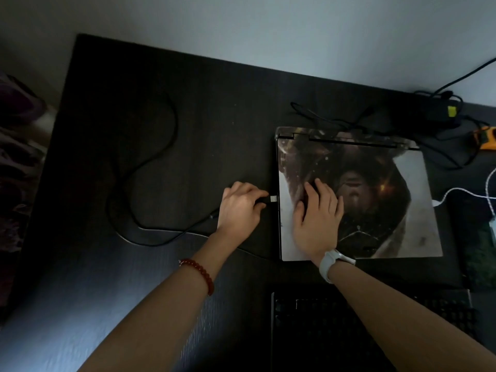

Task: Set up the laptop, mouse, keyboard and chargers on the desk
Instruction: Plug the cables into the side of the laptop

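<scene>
cable (150, 162): a black lead loops in slack curves over the left of the bench (107, 264), then runs back to the left hand; I judge the slack is there so the end reaches the laptop without pulling
left hand (240, 206): pinches the black plug body between thumb and fingers, knuckles up, forearm coming in from the lower left with a red bead bracelet (200, 272) at the wrist
plug (273, 198): its pale metal tip points right, just at the laptop's left edge; whether it is already in a port I cannot tell
laptop (375, 189): lies shut and flat on the right half of the bench, its lid covered by a printed picture, hinge side away from the person
right hand (318, 210): rests flat on the lid near the left edge, fingers spread and straight, clamped on nothing; likely bracing the laptop against the push of the plug; a white watch (331, 264) sits on the wrist
keyboard (375, 326): dark, on the near edge below the laptop, partly under the right forearm
charger (442, 111): a black brick with tangled leads behind the laptop at the far right
white cable (456, 190): curls just right of the laptop
mouse: not made out in this dim view
</scene>
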Demonstrator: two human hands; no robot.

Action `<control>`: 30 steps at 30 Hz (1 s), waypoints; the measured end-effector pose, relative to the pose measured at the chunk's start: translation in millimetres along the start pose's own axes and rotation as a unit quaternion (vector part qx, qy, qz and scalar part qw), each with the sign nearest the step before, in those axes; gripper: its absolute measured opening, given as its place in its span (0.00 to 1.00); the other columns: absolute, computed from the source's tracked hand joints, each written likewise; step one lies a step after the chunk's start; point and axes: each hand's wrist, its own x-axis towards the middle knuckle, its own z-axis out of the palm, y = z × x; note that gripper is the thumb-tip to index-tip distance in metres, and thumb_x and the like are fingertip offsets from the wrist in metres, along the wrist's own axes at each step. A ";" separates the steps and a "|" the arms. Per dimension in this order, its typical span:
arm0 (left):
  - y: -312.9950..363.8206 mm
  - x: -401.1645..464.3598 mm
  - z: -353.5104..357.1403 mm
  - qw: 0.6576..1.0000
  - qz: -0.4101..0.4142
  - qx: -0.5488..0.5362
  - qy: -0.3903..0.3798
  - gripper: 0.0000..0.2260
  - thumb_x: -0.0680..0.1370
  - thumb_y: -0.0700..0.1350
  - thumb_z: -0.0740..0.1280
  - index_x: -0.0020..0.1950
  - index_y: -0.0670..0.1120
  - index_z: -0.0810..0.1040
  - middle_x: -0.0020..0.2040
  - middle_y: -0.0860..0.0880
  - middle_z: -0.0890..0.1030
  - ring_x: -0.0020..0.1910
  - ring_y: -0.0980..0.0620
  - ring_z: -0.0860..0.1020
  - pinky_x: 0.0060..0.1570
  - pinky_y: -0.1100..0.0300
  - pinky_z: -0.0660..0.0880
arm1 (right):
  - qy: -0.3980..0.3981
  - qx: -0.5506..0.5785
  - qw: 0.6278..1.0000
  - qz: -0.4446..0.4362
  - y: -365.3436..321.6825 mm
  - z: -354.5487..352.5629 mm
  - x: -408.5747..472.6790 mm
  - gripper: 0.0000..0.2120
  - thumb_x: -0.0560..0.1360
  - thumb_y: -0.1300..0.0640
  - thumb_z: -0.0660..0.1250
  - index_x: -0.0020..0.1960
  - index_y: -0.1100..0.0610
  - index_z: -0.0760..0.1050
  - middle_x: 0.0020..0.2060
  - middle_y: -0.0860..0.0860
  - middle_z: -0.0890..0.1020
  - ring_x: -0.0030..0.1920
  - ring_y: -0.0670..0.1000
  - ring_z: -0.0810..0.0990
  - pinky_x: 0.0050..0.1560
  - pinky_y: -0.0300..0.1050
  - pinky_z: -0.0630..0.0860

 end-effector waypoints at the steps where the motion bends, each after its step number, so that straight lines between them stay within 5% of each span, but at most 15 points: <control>1: 0.3 0.6 -0.3 1.000 0.003 0.000 -0.003 0.11 0.72 0.39 0.70 0.54 0.45 0.82 0.49 0.45 0.81 0.52 0.45 0.75 0.50 0.56 0.64 | 0.000 -0.001 1.000 0.001 -0.7 -0.1 0.1 0.23 0.74 0.51 0.52 0.64 0.59 0.71 0.66 0.59 0.72 0.68 0.60 0.68 0.69 0.64 0.57; 17: 4.8 4.6 -9.6 0.996 0.073 0.024 -0.041 0.11 0.71 0.34 0.70 0.53 0.39 0.81 0.46 0.39 0.79 0.46 0.41 0.77 0.45 0.51 0.76 | 0.020 -0.026 0.999 -0.001 -0.6 6.5 0.0 0.22 0.73 0.52 0.54 0.63 0.59 0.72 0.64 0.59 0.75 0.65 0.60 0.71 0.68 0.65 0.62; 30: 7.0 8.8 -9.9 0.997 0.050 0.026 -0.056 0.12 0.72 0.35 0.69 0.55 0.40 0.80 0.49 0.39 0.80 0.49 0.39 0.76 0.51 0.48 0.72 | -0.001 -0.029 1.000 0.006 -1.5 3.2 1.3 0.23 0.73 0.52 0.53 0.63 0.59 0.72 0.64 0.59 0.74 0.66 0.60 0.71 0.68 0.65 0.61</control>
